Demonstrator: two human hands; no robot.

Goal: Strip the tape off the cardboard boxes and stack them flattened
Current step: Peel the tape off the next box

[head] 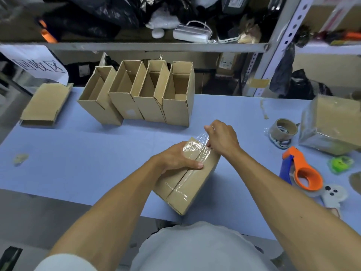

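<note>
Pale grey shirt point(199, 249) with a short white sleeve point(64, 264), forearms bare

A: How much of the sealed box point(192, 178) shows?

B: Its top only. The left hand point(175, 158) covers the far left corner, and the fingers there are tucked out of sight behind it.

A: And the right hand point(222, 140)?

B: Its fingertips are lost in the crumpled clear tape point(197, 145), so the exact pinch cannot be made out.

A: Anything cut off?

B: The film-wrapped box point(332, 126) runs past the right edge, and so does a brown piece just beyond the orange tape dispenser point(301, 173). The shelf point(136, 46) clutter is blurred. The sign point(37, 65) is cut by the left edge, its writing unreadable. The scrap point(20, 159) on the counter point(78, 153) is too small to identify.
</note>
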